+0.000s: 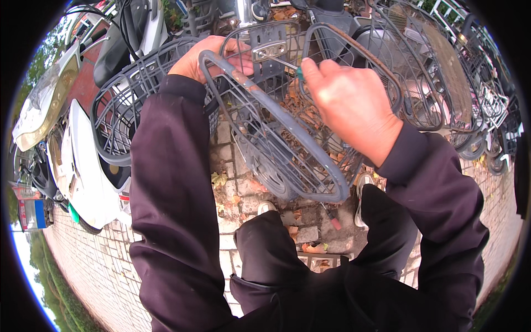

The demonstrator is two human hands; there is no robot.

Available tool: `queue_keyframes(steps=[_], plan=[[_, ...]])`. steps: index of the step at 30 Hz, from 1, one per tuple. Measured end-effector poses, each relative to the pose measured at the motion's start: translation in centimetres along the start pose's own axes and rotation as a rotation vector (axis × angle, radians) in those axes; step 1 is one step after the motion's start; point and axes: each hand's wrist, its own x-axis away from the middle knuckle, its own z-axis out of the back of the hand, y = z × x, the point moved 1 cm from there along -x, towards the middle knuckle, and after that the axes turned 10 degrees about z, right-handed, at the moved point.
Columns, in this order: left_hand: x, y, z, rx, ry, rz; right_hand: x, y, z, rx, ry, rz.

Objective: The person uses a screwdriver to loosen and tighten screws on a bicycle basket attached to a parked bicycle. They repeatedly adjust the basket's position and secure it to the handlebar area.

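Observation:
A grey wire basket [274,99] of a scooter or bicycle, its rim rusted in places, stands in front of me with dry leaves inside. At its back wall is a metal bracket plate [269,51] with slots. My right hand [348,99] grips a screwdriver [286,64] by its green handle, and the shaft points at the bracket. Just left of the bracket, my left hand [224,58] reaches behind the near rim with its palm partly showing; its fingertips are partly hidden by the basket wires, and it is unclear what they touch.
Another wire basket [116,153] is at the left, beside white scooter body panels [89,178]. More baskets [398,95] crowd the right. A tool with a red handle [335,224] lies on the paving between my shoes, among fallen leaves [314,248].

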Motion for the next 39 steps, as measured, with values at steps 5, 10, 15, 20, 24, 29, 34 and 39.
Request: queue_keyframes(steps=[5, 10, 15, 20, 24, 29, 34, 39], plan=[[-0.2, -0.4, -0.8, 0.067, 0.110, -0.054, -0.2, 1.2, 0.2, -0.849, 0.076, -0.525], [-0.7, -0.7, -0.6, 0.187, 0.102, -0.039, -0.4, 1.1, 0.1, -1.514, -0.069, -0.934], [-0.9, -0.7, -0.4, 0.165, 0.127, -0.021, -0.7, -0.8, 0.3, 0.190, -0.065, 0.141], [-0.7, -0.6, -0.9, 0.162, 0.165, -0.024, -0.3, 0.7, -0.6, -0.692, 0.164, -0.327], [-0.6, -0.7, -0.8, 0.130, 0.159, -0.062, -0.6, 1.6, -1.1, -0.817, -0.009, -0.407], [-0.7, -1.0, -0.4, 0.115, 0.050, -0.134, -0.8, 0.2, -0.3, -0.113, -0.070, -0.119], [-0.6, -1.0, -0.7, 0.028, 0.120, -0.134, -0.9, -0.6, 0.0, -0.353, 0.187, -0.163], [-0.6, -0.7, -0.8, 0.030, 0.114, -0.105, -0.5, 0.8, -0.2, -1.590, 0.084, -0.988]])
